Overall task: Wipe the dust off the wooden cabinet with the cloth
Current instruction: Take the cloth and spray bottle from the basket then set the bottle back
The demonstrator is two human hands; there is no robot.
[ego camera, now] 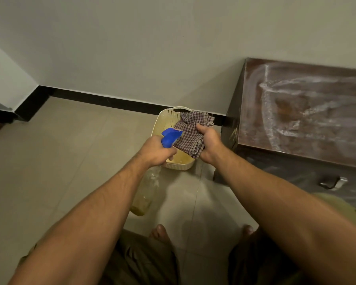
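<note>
The dark wooden cabinet (308,112) stands at the right, its top streaked with pale dust. My right hand (209,144) grips a bunched checked cloth (190,133) just left of the cabinet's corner. My left hand (157,152) holds a clear spray bottle (147,190) by its neck; the blue trigger head (170,136) points at the cloth and nearly touches it. The bottle's body hangs down below my wrist, with yellowish liquid at the bottom.
A cream plastic basket (167,118) sits on the tiled floor under my hands, against the black skirting (103,100). A metal handle (333,183) shows on the cabinet's front. My bare feet (160,233) stand on the tiles below.
</note>
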